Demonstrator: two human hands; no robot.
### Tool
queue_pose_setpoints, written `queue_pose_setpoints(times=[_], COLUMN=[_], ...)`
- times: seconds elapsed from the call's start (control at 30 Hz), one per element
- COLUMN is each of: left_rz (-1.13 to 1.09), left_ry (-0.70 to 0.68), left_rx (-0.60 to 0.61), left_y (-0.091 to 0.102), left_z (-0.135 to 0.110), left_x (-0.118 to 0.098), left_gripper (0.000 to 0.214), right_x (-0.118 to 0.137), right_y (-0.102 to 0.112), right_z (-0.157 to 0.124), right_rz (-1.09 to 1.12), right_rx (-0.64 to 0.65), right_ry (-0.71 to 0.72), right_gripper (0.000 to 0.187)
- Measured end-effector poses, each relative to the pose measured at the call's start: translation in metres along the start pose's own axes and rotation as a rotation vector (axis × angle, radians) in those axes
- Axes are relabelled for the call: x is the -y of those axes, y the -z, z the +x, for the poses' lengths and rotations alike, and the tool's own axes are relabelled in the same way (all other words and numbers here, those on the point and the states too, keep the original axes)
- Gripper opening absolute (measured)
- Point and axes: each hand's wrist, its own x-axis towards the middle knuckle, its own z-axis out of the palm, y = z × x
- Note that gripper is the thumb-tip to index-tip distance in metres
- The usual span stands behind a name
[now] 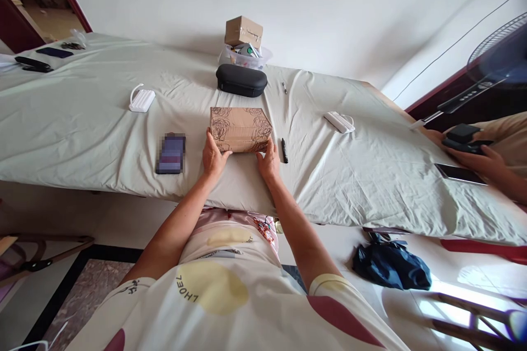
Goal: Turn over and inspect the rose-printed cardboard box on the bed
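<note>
A brown cardboard box [241,123] with black flower drawings at its corners rests on the cloth-covered table in front of me. My left hand [214,156] grips its near left corner, thumb along the front side. At the near right corner, my right hand [269,160] holds the box in the same way. Just right of that hand lies a black marker [284,150]. A phone [171,153] with a blurred screen lies left of my left hand. Behind the box sits a black zippered hard case [241,80].
A clear plastic bin [265,57] of supplies stands by the wall, with a small cardboard box [244,32] above it. White power banks [142,100] [340,122] lie on either side. At right, another person's hands [473,153] hold a dark object near a phone [460,174].
</note>
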Motion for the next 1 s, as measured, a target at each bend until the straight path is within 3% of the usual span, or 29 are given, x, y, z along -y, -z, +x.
queue_pose_setpoints(times=[0.43, 0.7, 0.87, 1.0], left_rz=[-0.058, -0.075, -0.077, -0.056], left_ry=[0.050, 0.024, -0.041, -0.083], left_rx=[0.065, 0.058, 0.031, 0.057], left_y=[0.000, 0.011, 0.019, 0.021], left_z=[0.004, 0.005, 0.002, 0.004], left_x=[0.015, -0.001, -0.013, -0.015], left_gripper=[0.090, 0.070, 0.077, 0.062], right_x=[-0.002, -0.012, -0.016, -0.017], right_y=[0.009, 0.008, 0.008, 0.007], right_z=[0.004, 0.008, 0.010, 0.010], right_rz=[0.047, 0.028, -0.013, -0.028], right_rx=[-0.017, -0.077, -0.044, -0.056], right_ry=[-0.082, -0.114, -0.125, -0.119], right_gripper=[0.060, 0.048, 0.033, 0.031])
